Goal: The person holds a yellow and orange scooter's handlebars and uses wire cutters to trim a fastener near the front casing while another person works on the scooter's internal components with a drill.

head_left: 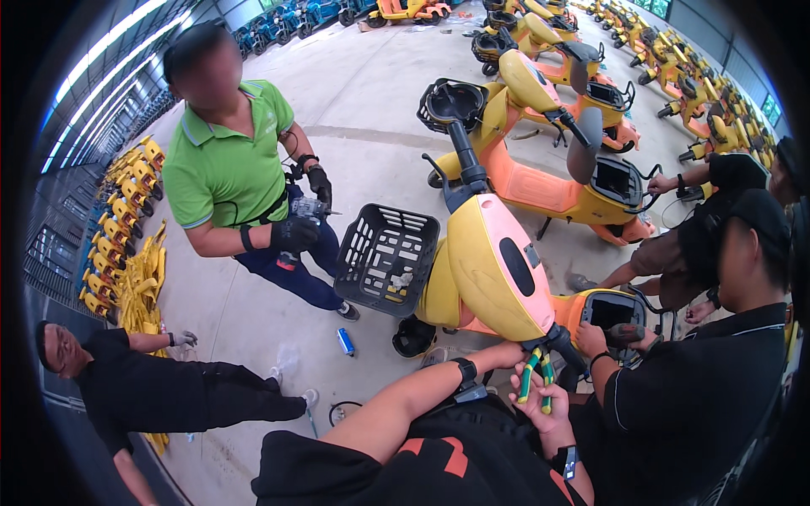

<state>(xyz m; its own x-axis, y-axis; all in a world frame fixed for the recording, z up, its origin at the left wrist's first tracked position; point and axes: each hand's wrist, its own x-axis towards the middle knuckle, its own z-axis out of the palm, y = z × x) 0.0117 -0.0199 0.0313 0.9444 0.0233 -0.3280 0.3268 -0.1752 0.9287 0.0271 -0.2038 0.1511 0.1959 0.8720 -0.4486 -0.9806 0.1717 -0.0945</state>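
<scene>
Right hand (537, 413) grips green-handled pliers (529, 377); left hand (506, 356) partly hidden, its grip unclear

Toward five o'clock, the hand tool (528, 376) has green handles marked with yellow. At three, the scooter (477, 261) pairs yellow with salmon pink; its basket (371, 297) is black, patterned with slots. The polo shirt (221, 164) at ten is bright green, the cylinder (345, 341) at seven blue.

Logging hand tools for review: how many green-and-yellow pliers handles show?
2: left handle and right handle, side by side in the right grip; others may be hidden.
</scene>
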